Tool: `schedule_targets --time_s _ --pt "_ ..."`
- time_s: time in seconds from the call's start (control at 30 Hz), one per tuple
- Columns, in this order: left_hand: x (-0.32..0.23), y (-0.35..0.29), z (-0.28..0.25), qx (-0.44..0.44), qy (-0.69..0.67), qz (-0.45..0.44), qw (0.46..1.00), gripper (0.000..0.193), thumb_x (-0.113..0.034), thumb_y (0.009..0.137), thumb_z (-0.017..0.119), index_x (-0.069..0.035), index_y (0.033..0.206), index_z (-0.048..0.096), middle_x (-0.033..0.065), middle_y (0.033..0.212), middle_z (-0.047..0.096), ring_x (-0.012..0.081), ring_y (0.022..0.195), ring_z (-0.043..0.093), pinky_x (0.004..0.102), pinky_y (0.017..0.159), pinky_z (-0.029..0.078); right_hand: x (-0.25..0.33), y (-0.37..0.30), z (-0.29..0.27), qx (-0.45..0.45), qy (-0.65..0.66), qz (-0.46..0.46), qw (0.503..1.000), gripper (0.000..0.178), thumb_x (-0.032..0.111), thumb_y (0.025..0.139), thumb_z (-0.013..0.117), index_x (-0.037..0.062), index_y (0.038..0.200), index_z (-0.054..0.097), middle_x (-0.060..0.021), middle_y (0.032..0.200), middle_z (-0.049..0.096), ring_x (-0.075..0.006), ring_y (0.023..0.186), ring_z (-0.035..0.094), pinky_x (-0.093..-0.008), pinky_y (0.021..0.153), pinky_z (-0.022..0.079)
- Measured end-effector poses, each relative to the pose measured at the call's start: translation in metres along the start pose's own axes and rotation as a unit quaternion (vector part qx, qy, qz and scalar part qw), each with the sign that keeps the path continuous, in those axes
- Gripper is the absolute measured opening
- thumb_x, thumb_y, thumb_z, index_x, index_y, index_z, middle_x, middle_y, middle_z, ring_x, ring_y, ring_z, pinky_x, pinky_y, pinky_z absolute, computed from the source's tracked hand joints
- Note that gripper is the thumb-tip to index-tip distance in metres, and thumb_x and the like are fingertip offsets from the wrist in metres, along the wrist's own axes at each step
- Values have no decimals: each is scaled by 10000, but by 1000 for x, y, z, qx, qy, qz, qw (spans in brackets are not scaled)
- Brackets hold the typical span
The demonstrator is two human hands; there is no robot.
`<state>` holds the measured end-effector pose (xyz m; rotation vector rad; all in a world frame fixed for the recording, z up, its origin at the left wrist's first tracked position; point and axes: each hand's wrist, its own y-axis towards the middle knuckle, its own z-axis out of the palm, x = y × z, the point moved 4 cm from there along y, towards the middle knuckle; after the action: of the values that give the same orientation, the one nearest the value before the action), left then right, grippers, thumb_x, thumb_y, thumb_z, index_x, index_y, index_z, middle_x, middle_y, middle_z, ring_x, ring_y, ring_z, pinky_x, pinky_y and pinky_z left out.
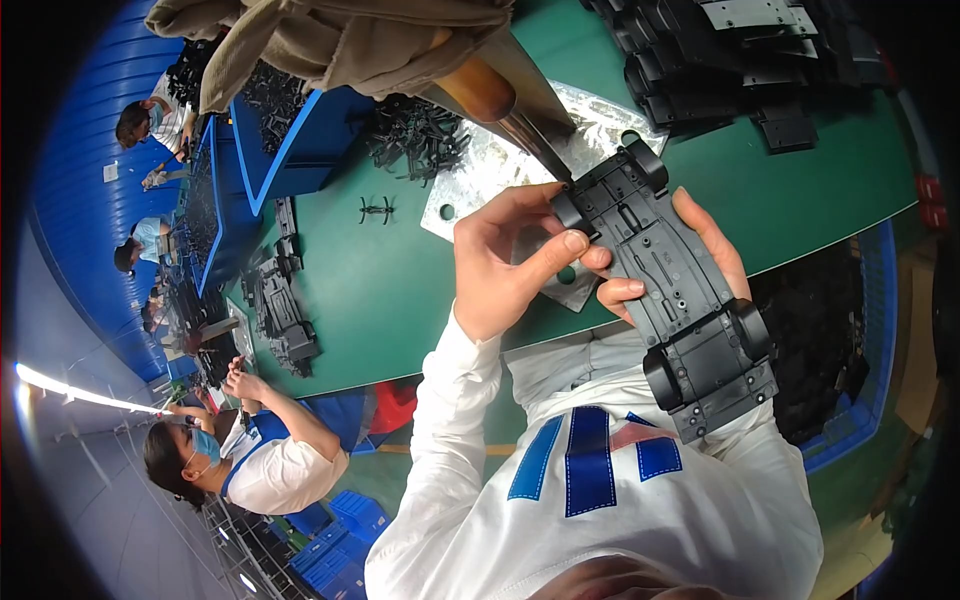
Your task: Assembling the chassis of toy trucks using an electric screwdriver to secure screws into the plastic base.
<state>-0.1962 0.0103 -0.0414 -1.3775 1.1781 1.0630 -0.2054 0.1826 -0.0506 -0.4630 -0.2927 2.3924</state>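
A black plastic toy car chassis (665,260) is held tilted above the table's near edge, with wheels at both ends. My right hand (712,240) grips it from both long sides, fingertips showing at its left edge. With thumb and fingers closed, my left hand (490,265) pinches the far left wheel (572,214). Just beyond that wheel, a metal rod on an amber handle (480,90) slants down; its tip ends close to the wheel, and I cannot tell whether they touch. Brown cloth (350,45) drapes over the handle's upper part.
Under the rod, a shiny metal-looking sheet (465,195) lies on the green table (400,310). Small black parts (415,135) are heaped beside blue bins (290,150). Black chassis pieces (700,70) are stacked far right, more (280,305) at left. A masked co-worker (270,450) works at left.
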Motion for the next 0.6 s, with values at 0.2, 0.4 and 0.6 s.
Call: schedule_targets --time_s 0.2,0.4,0.6 --pt "2 -1 -2 -8 0 2 1000 375 15 858 709 118 1208 620 130 976 719 161 797 696 297 812 543 -1 2 -2 -9 5 -13 1000 651 464 1061 459 -61 1442 405 -292 1308 525 -317 1004 539 -332 676 478" --pt "2 -1 -1 -21 -5 18 1000 371 3 853 717 118 1195 631 130 986 721 155 802 689 296 818 537 -2 3 -3 -3 5 -14 1000 655 465 1058 466 -65 1439 406 -294 1328 519 -312 1002 540 -330 676 480" --pt "2 -1 -2 -18 -5 6 1000 377 -3 849 721 116 1196 632 134 991 723 154 803 690 294 823 536 -2 3 -3 -13 -2 -14 1000 658 466 1059 462 -69 1438 406 -289 1330 520 -310 1003 540 -332 674 480"
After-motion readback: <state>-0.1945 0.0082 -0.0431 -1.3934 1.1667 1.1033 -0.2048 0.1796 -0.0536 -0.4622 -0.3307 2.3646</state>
